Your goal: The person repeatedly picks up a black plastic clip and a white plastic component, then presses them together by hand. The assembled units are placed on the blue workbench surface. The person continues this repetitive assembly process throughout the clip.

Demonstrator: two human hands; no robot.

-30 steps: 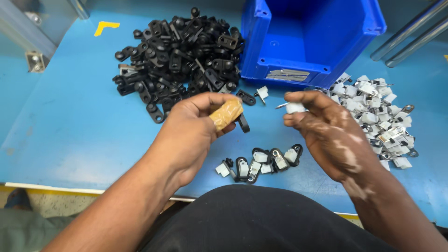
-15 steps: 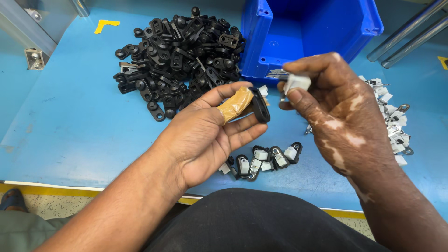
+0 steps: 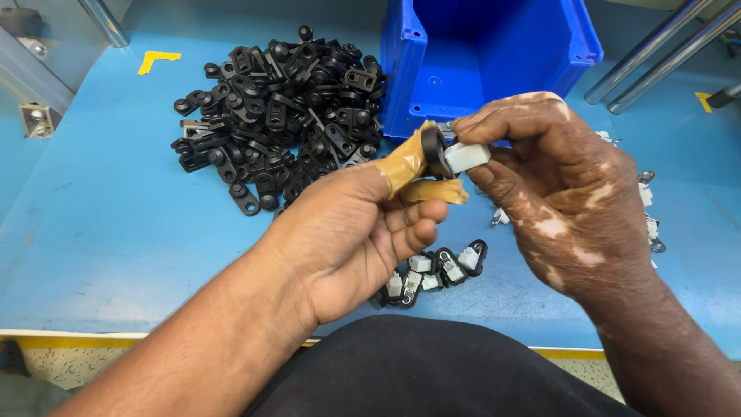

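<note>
Above the near middle of a blue table, two bare hands meet just in front of an open blue plastic bin. That bin stands at the far edge of the table, right of centre, and the part of its inside that shows holds nothing visible. The left hand has tan tape wrapped on its thumb and forefinger, and those fingers are closed on a small black clip, held upright. The right hand pinches a small white insert between thumb and forefinger, pressed right against the black clip. A large heap of loose black clips lies on the table toward the far left, just beside the bin. Near the front edge, under the hands, sits a short row of finished pieces, black clips with white inserts in them. More small white and metal parts lie toward the right edge, mostly hidden behind the right hand. A yellow corner mark is stuck to the table at the far left, and metal rails slant across the far right corner.
</note>
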